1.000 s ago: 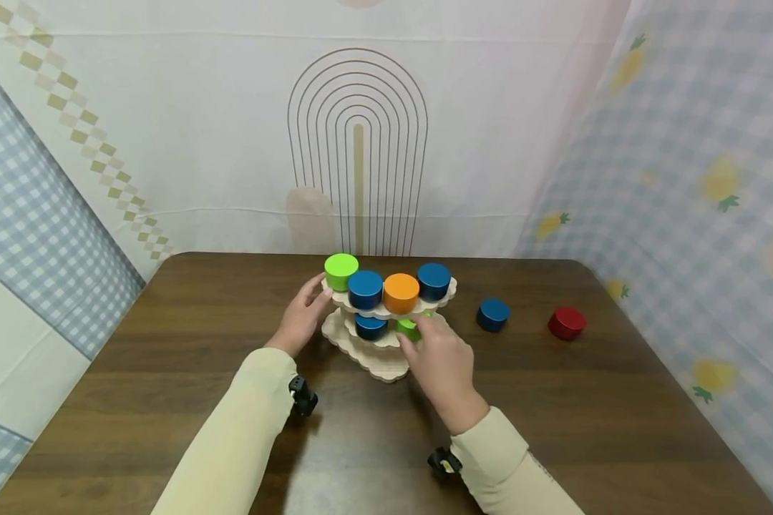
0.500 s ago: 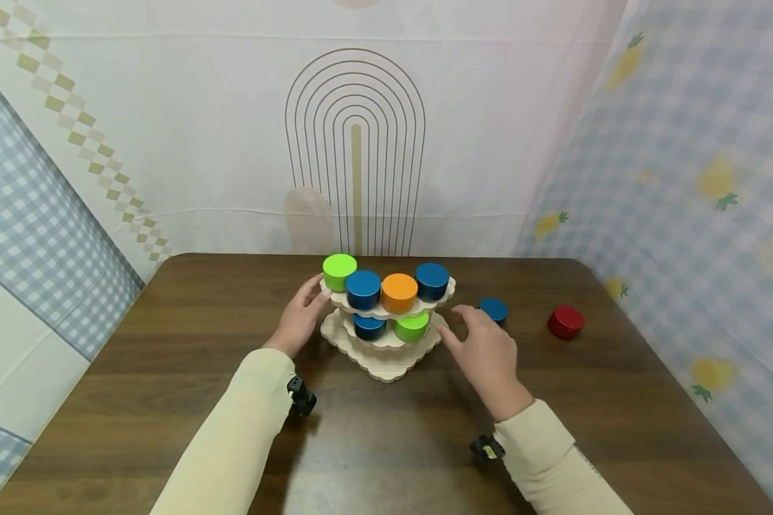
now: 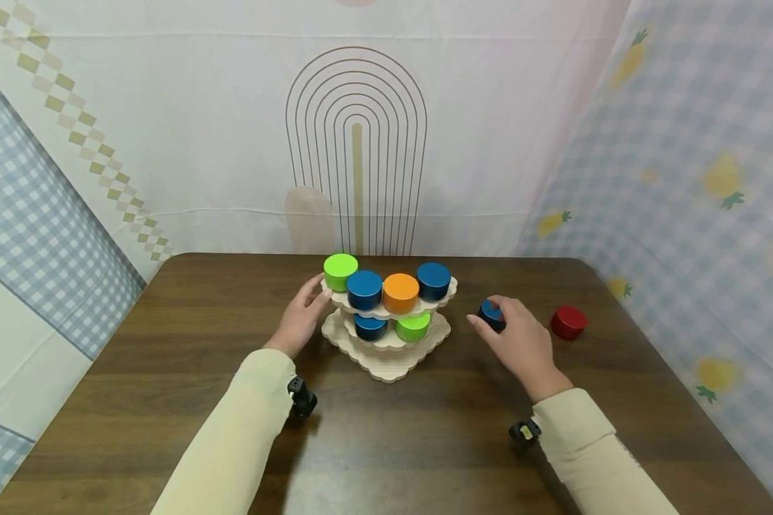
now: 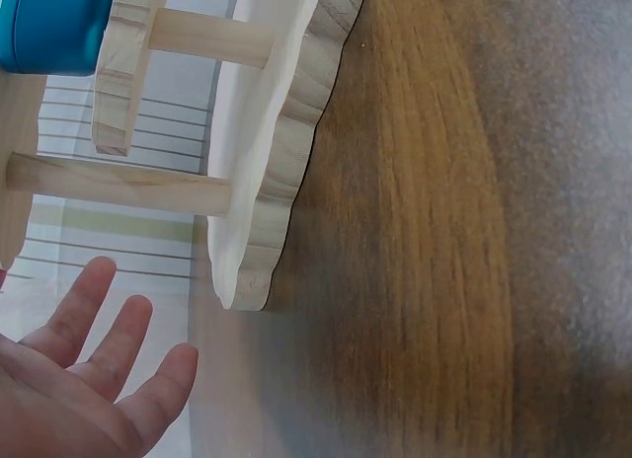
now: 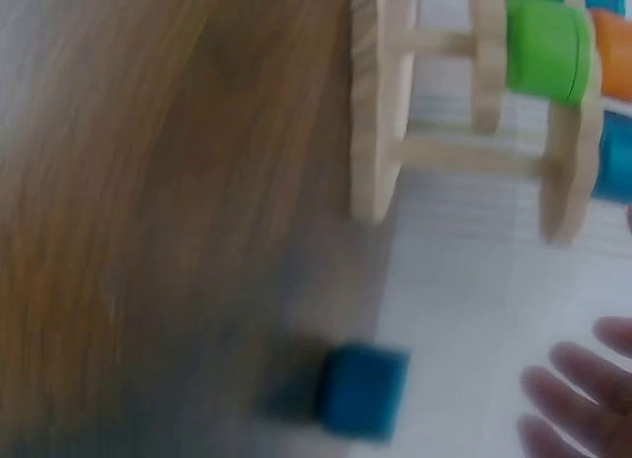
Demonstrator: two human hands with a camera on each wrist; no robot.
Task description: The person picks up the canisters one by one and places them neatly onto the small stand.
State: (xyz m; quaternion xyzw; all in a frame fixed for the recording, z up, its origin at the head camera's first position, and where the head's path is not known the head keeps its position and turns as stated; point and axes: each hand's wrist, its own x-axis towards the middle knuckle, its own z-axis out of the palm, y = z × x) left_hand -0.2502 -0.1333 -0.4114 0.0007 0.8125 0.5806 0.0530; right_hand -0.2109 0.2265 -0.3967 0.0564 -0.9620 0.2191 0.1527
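Note:
A tiered pale wooden stand (image 3: 386, 366) with scalloped edges holds green, blue and orange round blocks. At the left corner of its upper tier, my left hand (image 3: 298, 322) touches the edge near thumb and index finger. The other fingers (image 4: 135, 335) reach out loosely beside the stand in the left wrist view. To the right, my right hand (image 3: 523, 345) is over a loose blue cylinder block (image 3: 488, 319), thumb and fingers spread around it. In the blurred right wrist view, the fingers (image 5: 568, 399) are extended, apart from that block.
A red cylinder block (image 3: 568, 323) sits on the brown wooden table (image 3: 386, 443), right of my right hand. An orange block (image 3: 401, 293) is at the front of the upper tier, beside a blue one (image 3: 364, 290). Patterned cloth (image 3: 489, 143) hangs behind the table.
My right hand has left the green block on the lower tier and moved right to the loose blue block. The left hand stays at the stand's corner.

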